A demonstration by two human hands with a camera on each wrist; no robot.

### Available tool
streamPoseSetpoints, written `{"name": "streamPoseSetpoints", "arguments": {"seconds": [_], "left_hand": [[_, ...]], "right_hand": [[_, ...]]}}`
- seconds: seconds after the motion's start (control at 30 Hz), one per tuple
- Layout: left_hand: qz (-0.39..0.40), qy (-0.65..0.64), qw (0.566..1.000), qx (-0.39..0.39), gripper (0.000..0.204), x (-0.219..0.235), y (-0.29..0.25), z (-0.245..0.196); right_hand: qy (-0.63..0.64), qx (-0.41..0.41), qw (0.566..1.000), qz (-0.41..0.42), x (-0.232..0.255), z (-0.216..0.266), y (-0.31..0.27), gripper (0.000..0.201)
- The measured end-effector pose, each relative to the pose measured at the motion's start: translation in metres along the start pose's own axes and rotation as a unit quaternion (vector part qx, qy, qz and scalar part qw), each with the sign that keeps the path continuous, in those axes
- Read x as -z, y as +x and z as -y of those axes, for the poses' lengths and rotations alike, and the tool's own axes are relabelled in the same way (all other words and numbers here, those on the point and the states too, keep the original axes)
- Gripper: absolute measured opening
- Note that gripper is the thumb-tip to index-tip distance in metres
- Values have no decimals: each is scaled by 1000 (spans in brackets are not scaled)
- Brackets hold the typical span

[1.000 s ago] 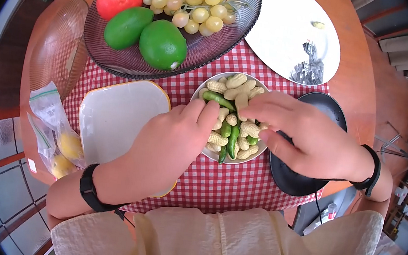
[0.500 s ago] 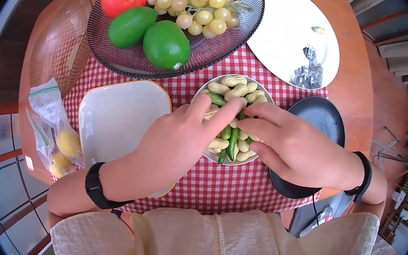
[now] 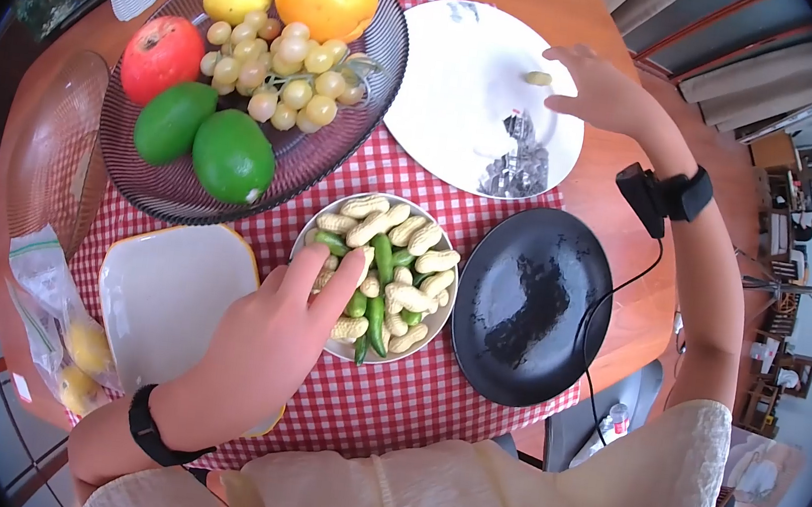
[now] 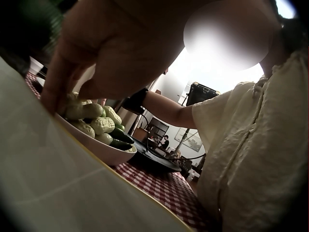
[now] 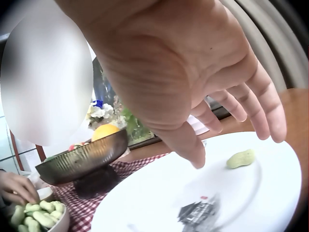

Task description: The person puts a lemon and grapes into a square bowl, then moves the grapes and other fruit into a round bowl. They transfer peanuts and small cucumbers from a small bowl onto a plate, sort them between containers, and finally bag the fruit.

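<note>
1. White plate point(image 3: 445, 88) lies toward the far right corner of the table point(image 3: 645, 311); one peanut point(image 3: 537, 78) rests on it, toward its right rim.
2. Your right hand point(image 3: 600, 90) hangs over that same rim, thumb and fingers spread apart and holding nothing, near the peanut but apart from it.
3. Your left hand point(image 3: 262, 327) reaches over the bowl's left rim, fingertips among the peanuts point(image 3: 410, 297); whether they pinch one, you cannot tell from these views.
4. That bowl point(image 3: 452, 304) stands near the middle of the table's near edge, on a red checked cloth point(image 3: 351, 387), piled with the peanuts and green peppers point(image 3: 376, 320).
5. Black plate point(image 3: 481, 302) sits just beside it, toward the table's right edge.
6. Toward the near left corner, your left arm partly covers a square dish point(image 3: 172, 287).
7. Grapes point(image 3: 287, 70) and other fruit fill a glass dish toward the far left corner.
</note>
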State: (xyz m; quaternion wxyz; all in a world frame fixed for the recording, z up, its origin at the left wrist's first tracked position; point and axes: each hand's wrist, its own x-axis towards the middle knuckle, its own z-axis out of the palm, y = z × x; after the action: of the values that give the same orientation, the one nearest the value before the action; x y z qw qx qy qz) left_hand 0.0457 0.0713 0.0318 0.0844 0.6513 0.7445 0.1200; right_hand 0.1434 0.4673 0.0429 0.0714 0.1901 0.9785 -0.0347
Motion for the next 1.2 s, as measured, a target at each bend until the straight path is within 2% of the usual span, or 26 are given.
{"name": "streamPoseSetpoints", "arguments": {"seconds": [0.03, 0.13, 0.17, 0.23, 0.27, 0.33, 0.37, 0.43, 0.5, 0.57, 0.63, 0.7, 0.77, 0.83, 1.03, 1.1, 1.13, 1.2], "left_hand": [[-5, 1, 1000, -3, 59, 0, 0, 1], [-1, -14, 1000, 12, 58, 0, 0, 1], [-4, -13, 1000, 10, 58, 1, 0, 1], [6, -20, 1000, 23, 55, 1, -1, 1], [6, -18, 1000, 22, 55, 2, -1, 2], [6, -16, 1000, 25, 51, 5, -3, 1], [11, -13, 999, 32, 51, 6, -4, 2], [9, -48, 999, 19, 47, 8, -5, 5], [12, -45, 998, 41, 42, 8, -7, 5], [6, -130, 989, 66, 52, 6, -9, 6], [-1, -135, 988, 71, 49, 6, -12, 7], [7, -132, 989, 71, 47, 6, -13, 9], [2, -136, 988, 69, 46, 6, -15, 10], [-39, -80, 996, 24, 29, 4, -16, 12], [-48, -103, 993, 33, 31, 4, -20, 9], [-45, -130, 989, 49, 35, 4, -22, 7], [-40, -155, 985, 68, 41, 4, -22, 7], [-47, -134, 989, 35, 38, 5, -20, 8]], "right_hand": [[-4, -2, 1000, -4, -3, -6, 5, 57], [-4, -19, 997, 69, -12, -14, 22, 55], [-6, -21, 998, 65, -15, -14, 26, 55], [-16, -26, 999, 43, -24, -13, 31, 37], [-15, -26, 999, 41, -26, -14, 32, 37], [22, -70, 997, -7, -34, -10, 36, 22], [28, -64, 998, -4, -37, -13, 34, 22], [17, 37, 995, -86, -45, -17, 31, 23], [44, 18, 998, -28, -17, 28, 13, 21], [120, 87, 988, -31, 0, 71, -14, 15], [206, 96, 973, 44, 11, 110, -37, 13], [241, 101, 960, 104, 21, 143, -58, 20], [259, 195, 945, 50, 9, 159, -73, 25], [256, 233, 937, 48, 6, 175, -78, 26], [189, 244, 948, 76, -15, 185, -74, 28], [237, 290, 925, 57, -15, 182, -73, 21], [252, 288, 922, 56, -13, 181, -73, 22], [256, 266, 928, 43, -2, 173, -74, 23]]}}
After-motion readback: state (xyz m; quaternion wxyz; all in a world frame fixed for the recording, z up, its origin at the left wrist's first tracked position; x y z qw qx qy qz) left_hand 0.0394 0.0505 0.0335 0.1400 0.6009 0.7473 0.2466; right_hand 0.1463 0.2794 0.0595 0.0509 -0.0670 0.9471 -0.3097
